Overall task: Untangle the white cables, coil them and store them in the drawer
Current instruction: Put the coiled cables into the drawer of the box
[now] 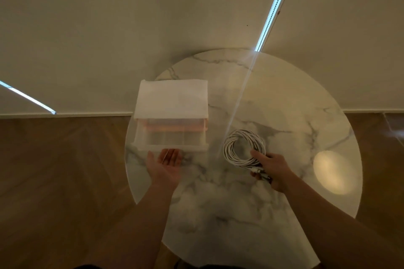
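Observation:
A coil of white cables (237,145) hangs over the round marble table (273,192), right of centre. My right hand (272,169) grips the coil at its lower right, where the cable ends and plugs gather. A small translucent white drawer unit (171,98) stands on the table's left part, with its lower drawer (170,141) pulled out toward me. My left hand (165,166) is palm up with straight fingers, their tips under the drawer's front edge.
The table stands against a pale wall, with brown wood floor (61,170) to the left and right. A bright round light spot (330,171) lies on the table's right side. Bright light strips cross the wall.

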The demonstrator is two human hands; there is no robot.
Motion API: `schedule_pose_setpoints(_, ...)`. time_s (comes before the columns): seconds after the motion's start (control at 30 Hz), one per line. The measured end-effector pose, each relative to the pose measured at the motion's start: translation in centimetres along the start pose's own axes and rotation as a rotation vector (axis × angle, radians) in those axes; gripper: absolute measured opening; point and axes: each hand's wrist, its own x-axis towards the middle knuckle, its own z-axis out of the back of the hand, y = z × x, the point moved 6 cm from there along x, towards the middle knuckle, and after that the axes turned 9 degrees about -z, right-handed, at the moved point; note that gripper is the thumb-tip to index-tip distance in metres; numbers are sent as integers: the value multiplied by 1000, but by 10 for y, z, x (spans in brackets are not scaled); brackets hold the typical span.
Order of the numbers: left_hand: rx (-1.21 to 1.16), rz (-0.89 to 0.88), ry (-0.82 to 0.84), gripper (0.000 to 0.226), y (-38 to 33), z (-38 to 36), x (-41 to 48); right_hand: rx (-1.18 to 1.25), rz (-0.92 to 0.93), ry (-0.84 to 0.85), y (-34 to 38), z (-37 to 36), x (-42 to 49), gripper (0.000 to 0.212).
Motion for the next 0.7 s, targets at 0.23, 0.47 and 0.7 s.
schedule_pose_setpoints(0.23, 4, 1, -20, 61, 6, 18, -16, 1, 70, 39, 21, -4, -10, 28)
schedule_pose_setpoints(0.47, -20, 28, -42, 57, 10, 28, -33, -104, 247, 236, 80, -72, -41, 27)
schedule_pose_setpoints(0.7, -3, 29, -65, 56, 5, 41, -27, -316, 249, 408, 78, -163, -50, 29)
